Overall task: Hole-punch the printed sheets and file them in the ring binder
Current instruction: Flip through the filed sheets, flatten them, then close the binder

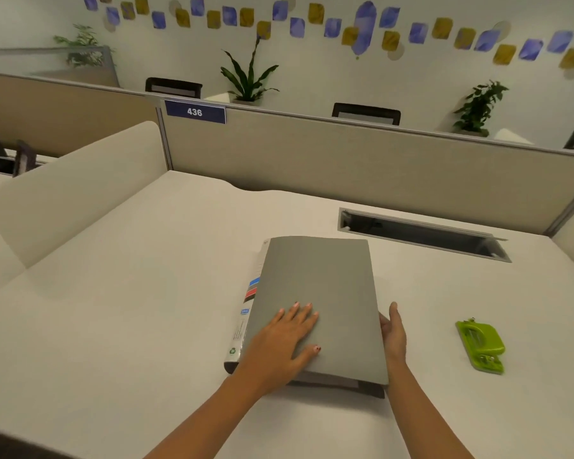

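A grey ring binder (332,286) lies closed and flat on the white desk (130,293), its labelled spine facing left. My left hand (282,342) rests flat on the near left part of the cover, fingers spread. At the binder's right edge my right hand (393,332) touches the cover's side, fingers curled against it near the front corner. A bright green hole punch (481,346) sits on the desk to the right of the binder, apart from both hands. No printed sheets show.
A rectangular cable slot (421,235) opens in the desk behind the binder. A beige partition (345,154) with a "436" sign (195,112) closes the far side. A rounded white divider (74,190) stands at the left.
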Demonstrator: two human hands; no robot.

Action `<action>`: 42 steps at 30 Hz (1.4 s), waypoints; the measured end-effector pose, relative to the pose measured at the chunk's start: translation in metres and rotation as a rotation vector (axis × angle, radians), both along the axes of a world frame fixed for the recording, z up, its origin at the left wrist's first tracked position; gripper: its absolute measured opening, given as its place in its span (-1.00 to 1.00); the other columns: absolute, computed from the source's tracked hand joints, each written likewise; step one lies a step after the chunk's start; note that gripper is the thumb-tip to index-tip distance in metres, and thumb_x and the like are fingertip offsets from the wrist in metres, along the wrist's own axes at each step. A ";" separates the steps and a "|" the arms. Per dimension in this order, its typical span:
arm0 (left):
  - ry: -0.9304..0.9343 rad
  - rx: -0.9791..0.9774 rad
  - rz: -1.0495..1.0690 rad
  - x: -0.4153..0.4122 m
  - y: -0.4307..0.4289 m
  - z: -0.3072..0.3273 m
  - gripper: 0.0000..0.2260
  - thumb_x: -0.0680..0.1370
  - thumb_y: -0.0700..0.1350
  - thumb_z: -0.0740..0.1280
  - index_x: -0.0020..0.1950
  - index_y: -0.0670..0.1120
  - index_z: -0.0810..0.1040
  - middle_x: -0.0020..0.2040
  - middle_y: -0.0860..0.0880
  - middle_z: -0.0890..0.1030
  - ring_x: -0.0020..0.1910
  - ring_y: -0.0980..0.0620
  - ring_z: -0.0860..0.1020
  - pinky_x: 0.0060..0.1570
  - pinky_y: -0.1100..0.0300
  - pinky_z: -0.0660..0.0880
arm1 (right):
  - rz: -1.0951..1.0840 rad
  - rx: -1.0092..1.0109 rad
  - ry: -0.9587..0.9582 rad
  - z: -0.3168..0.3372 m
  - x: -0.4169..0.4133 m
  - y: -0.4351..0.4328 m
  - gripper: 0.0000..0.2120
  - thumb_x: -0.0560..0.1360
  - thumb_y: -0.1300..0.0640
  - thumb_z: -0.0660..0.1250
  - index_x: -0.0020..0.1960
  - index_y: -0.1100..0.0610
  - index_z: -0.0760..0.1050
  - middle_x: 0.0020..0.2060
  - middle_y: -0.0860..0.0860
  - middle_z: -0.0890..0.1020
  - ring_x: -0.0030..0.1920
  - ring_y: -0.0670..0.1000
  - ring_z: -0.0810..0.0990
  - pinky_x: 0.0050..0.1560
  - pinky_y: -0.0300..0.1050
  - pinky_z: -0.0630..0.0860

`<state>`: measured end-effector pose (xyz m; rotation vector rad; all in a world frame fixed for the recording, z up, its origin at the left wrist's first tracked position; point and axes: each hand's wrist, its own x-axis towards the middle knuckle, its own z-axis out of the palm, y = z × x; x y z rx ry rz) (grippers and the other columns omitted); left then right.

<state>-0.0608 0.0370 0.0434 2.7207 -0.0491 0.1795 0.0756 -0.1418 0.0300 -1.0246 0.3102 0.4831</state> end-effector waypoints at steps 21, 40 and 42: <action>0.043 0.397 0.133 0.057 0.003 -0.024 -0.52 0.57 0.08 0.03 0.45 0.01 0.39 0.46 -0.05 0.39 0.43 -0.12 0.36 0.38 -0.28 0.25 | -0.107 -1.143 -0.503 -0.010 -0.019 0.034 -0.53 0.53 0.20 0.29 0.39 0.26 0.28 0.35 0.12 0.27 0.25 0.14 0.41 0.30 -0.02 0.35; -0.003 0.187 0.204 0.075 -0.007 -0.058 -0.47 0.64 0.08 -0.08 0.57 -0.10 -0.07 0.58 -0.03 -0.04 0.56 0.03 -0.03 0.49 0.13 -0.24 | 0.350 -1.605 -1.000 -0.052 -0.021 0.054 -0.40 0.63 -0.07 -0.04 0.57 0.19 -0.08 0.57 0.10 -0.03 0.57 0.03 -0.09 0.52 -0.10 -0.28; -0.017 0.178 0.201 0.076 -0.007 -0.061 -0.46 0.63 0.08 -0.10 0.56 -0.10 -0.07 0.58 -0.03 -0.04 0.56 0.06 -0.07 0.53 0.12 -0.22 | 0.343 -1.610 -0.999 -0.054 -0.021 0.054 -0.40 0.63 -0.06 -0.04 0.57 0.20 -0.08 0.57 0.11 -0.02 0.57 0.03 -0.08 0.53 -0.09 -0.26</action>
